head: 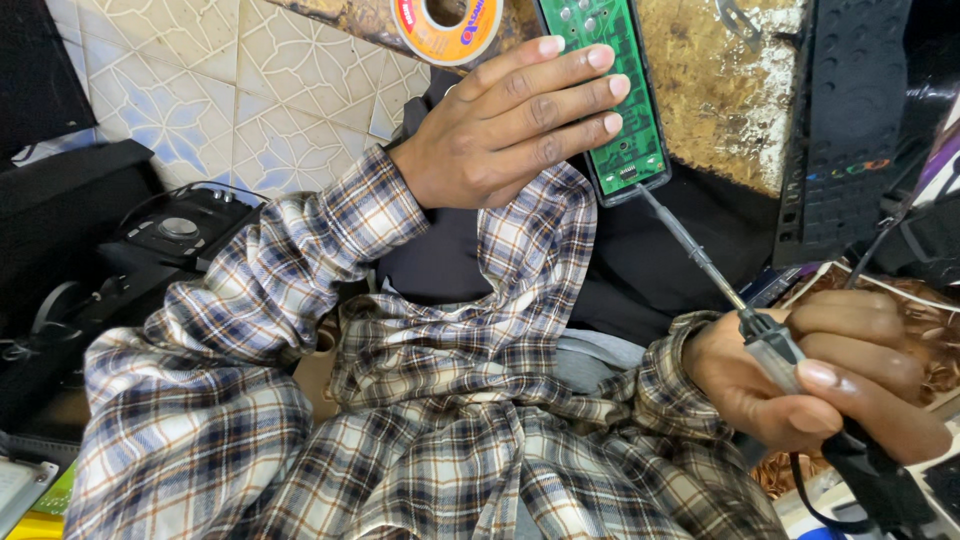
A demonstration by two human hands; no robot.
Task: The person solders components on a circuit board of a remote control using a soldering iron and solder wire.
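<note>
Left hand (505, 125) is holding a green circuit board (615, 90) up, fingers laid flat across the board's left half, thumb hidden behind, so the full grip is not visible. Board's long axis is running top to bottom, tilted slightly, lower end pointing down toward the lap.

Right hand (815, 385) is closed around the grey handle of a soldering iron (735, 295), thumb pressing on top, black cord trailing out below the hand. Iron's shaft is running up and left from that hand, tip touching or just short of the board's bottom edge; can't tell which.

So the board is lying up-left of the right hand along the iron's axis, and the left hand is already on it.

Solder spool (447, 25) is sitting just left of the board's top end. Black speaker unit (175, 235) is lying well left of the board, below the tiled wall (230, 90)
</note>
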